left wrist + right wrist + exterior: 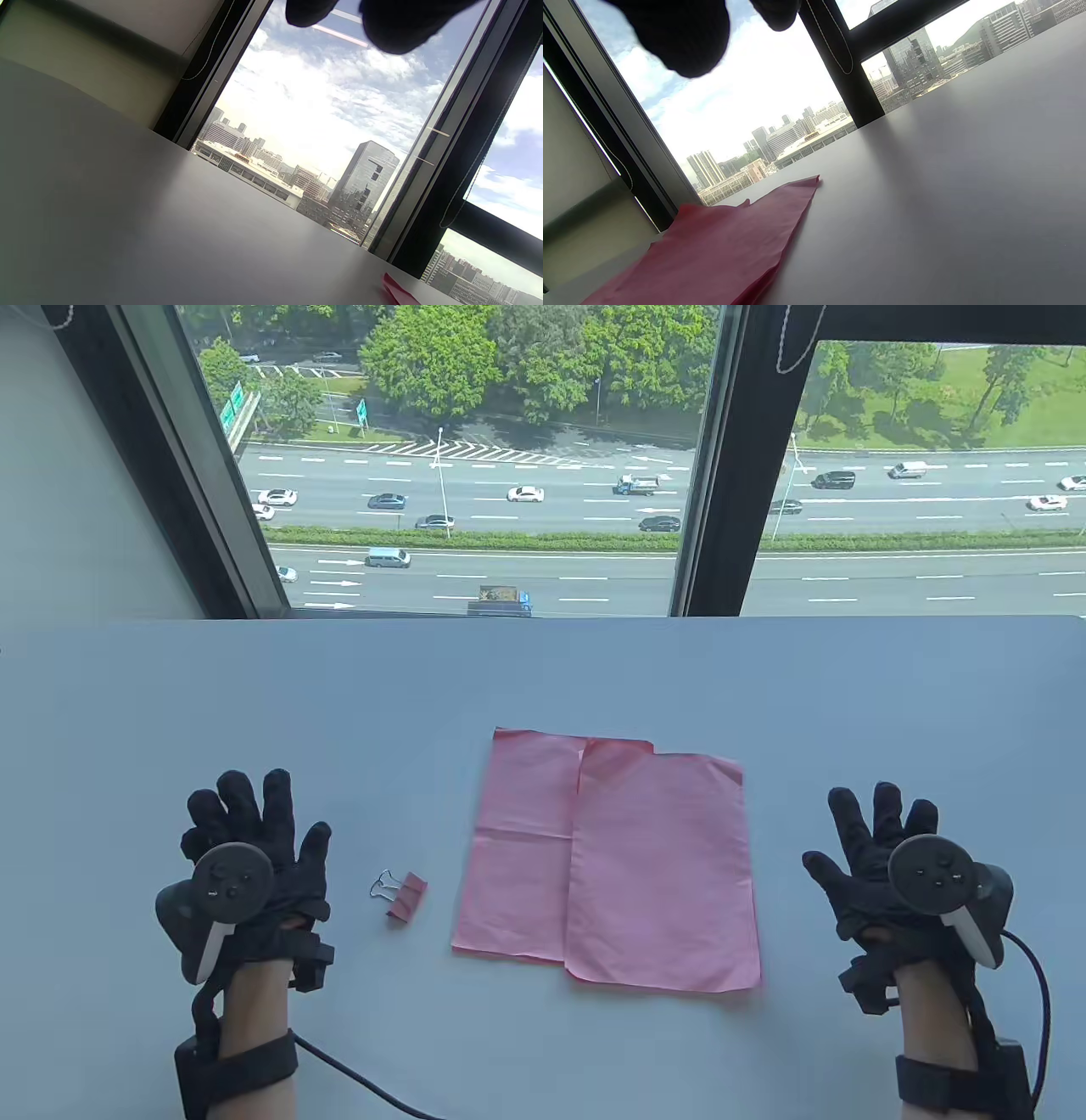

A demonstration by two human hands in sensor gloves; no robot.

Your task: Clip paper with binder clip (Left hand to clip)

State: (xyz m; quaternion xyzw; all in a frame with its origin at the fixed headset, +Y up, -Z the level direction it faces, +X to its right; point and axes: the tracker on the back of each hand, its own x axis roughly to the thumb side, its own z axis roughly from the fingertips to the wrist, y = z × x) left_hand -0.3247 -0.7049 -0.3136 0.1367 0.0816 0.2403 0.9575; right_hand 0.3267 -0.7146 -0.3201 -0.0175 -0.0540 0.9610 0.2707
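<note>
A: Left hand point(246, 865) grip?
B: Fingers spread wide, holding nothing. Right hand point(891, 869) likewise.
A: Binder clip point(400, 894)?
B: On worktop point(543, 678), at left hand's 3 o'clock; pink paper point(611, 861) beyond.

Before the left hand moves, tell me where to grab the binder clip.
Take the binder clip by its two wire handles, which stick out toward the left hand. Come from that side, likely pinching them together; its pink body and mouth point toward the pink paper.
</note>
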